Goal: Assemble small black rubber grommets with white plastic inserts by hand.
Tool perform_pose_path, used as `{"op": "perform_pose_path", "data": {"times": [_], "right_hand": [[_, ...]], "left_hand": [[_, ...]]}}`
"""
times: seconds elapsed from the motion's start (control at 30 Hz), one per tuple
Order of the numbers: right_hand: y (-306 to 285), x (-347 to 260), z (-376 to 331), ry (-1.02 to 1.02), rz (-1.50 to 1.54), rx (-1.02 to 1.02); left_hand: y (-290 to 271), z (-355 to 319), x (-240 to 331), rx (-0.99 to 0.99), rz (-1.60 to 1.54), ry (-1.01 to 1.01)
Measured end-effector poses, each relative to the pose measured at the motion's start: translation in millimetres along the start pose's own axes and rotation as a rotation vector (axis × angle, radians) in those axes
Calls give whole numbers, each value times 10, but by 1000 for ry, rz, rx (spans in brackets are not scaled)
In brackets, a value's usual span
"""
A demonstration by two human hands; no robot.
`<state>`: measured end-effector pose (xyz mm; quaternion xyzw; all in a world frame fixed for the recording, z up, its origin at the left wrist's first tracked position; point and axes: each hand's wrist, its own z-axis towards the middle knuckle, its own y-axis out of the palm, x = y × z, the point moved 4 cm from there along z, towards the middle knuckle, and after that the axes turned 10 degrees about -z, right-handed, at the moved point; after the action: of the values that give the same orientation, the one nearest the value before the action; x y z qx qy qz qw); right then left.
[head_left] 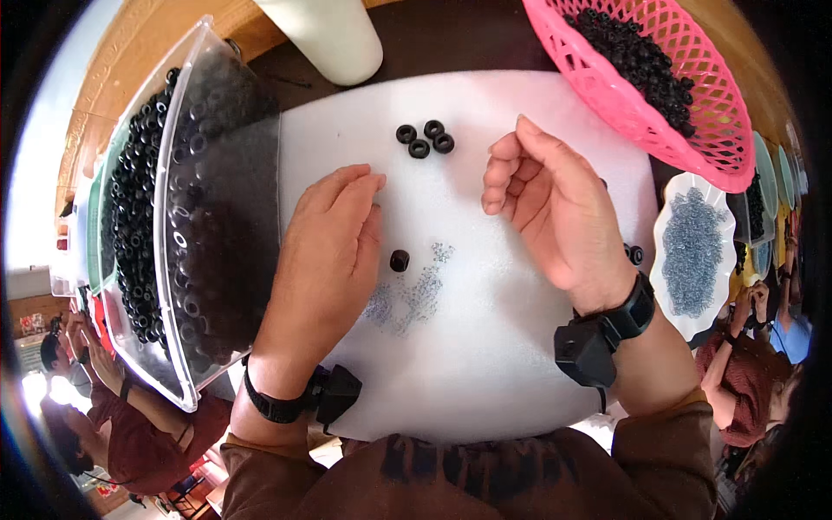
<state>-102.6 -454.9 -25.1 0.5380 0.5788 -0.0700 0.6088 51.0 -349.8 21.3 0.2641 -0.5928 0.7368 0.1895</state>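
Observation:
My left hand [334, 230] hovers over the left part of a white mat [485, 364], its fingers bent and pressed together toward the thumb. Across from it, my right hand [559, 199] is raised palm inward, the fingers curled and the thumb tip near the index finger. Anything pinched in either hand is too small or hidden to make out. Between the hands lies a single black ring-shaped bead [399, 261]. Tiny clear beads [420, 299] are scattered just below it, beside my left hand. Several black beads [419, 149] sit clustered farther back on the mat.
A clear plastic bin [163, 260] of black beads stands at the left. At the back right is a pink basket [598, 95] of black beads. A white scalloped dish [661, 251] holds tiny clear beads; a white cylinder [334, 43] stands behind. Other people sit at both sides.

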Motion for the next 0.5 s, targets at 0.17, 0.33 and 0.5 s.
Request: {"op": "perform_pose_path", "data": {"times": [0.17,0.33,0.5], "right_hand": [[-18,2,26,5,-114,53],[-8,11,16,9,-128,38],[-48,25,13,15,-123,28]], "left_hand": [[-43,-27,20,-77,51,-30],[-13,-67,49,-137,-49,-63],[84,-59,93,-194,-104,-48]]}}
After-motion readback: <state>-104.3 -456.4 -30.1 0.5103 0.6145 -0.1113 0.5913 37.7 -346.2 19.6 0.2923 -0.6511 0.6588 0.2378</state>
